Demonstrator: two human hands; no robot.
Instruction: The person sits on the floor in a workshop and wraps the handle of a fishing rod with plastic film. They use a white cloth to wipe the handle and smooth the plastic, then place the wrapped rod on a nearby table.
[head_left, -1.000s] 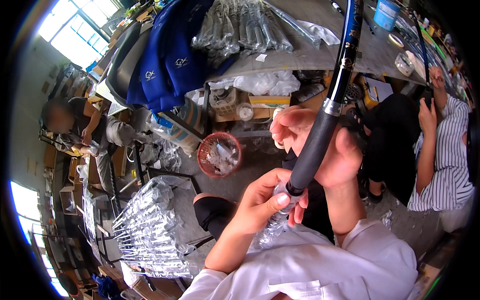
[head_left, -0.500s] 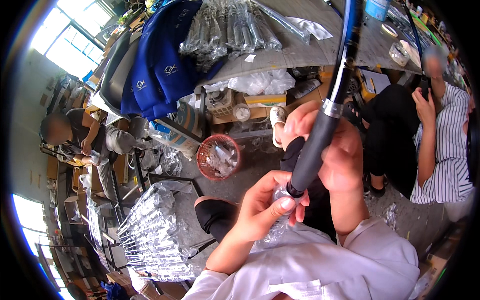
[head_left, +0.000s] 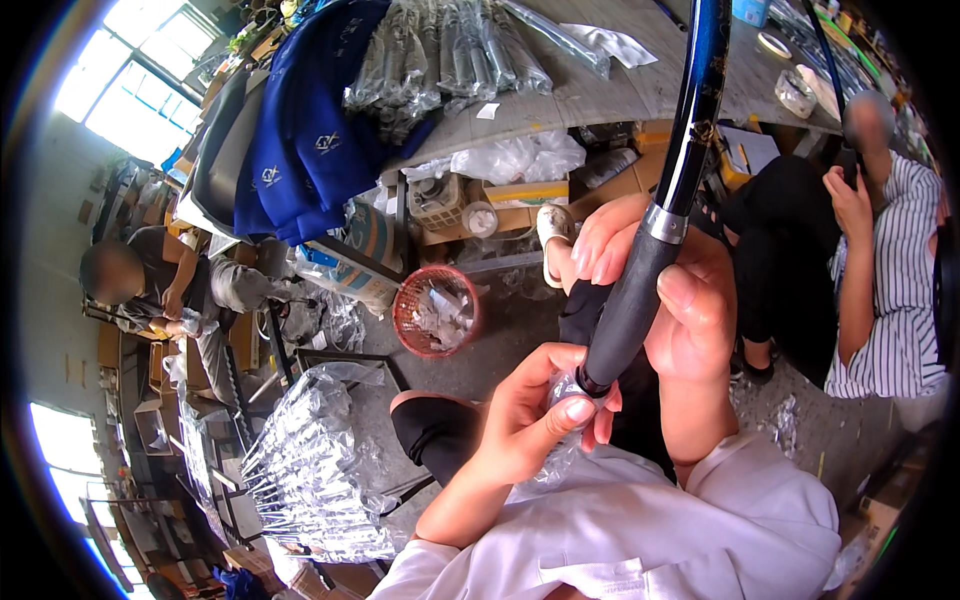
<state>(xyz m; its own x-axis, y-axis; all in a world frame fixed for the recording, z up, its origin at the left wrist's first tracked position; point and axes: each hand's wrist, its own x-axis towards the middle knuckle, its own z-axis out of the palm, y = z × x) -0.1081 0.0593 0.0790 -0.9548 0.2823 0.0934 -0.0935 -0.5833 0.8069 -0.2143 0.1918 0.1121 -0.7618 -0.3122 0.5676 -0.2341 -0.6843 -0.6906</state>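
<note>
A fishing rod (head_left: 690,130) with a glossy black and blue blank slants up in front of me. Its black foam grip (head_left: 628,305) ends in a silver collar (head_left: 665,222). At the butt, my left hand (head_left: 525,420) is closed, pinching crumpled clear plastic film (head_left: 557,462) against the rod's end. My right hand (head_left: 695,325) curls round the grip from behind, thumb on the near side just under the collar and fingertips showing on the left. The grip hides part of that palm.
Bagged rods (head_left: 450,50) and blue cloth sleeves (head_left: 310,130) lie on the grey table (head_left: 590,105). A red wastebasket (head_left: 436,345) stands on the floor. More wrapped rods (head_left: 325,470) rest on a rack at left. One person (head_left: 885,250) holds a rod at right; another person (head_left: 160,270) sits at left.
My right thumb has come round onto the near face of the grip, and its fingers have loosened slightly at the left. The left hand keeps its hold at the butt.
</note>
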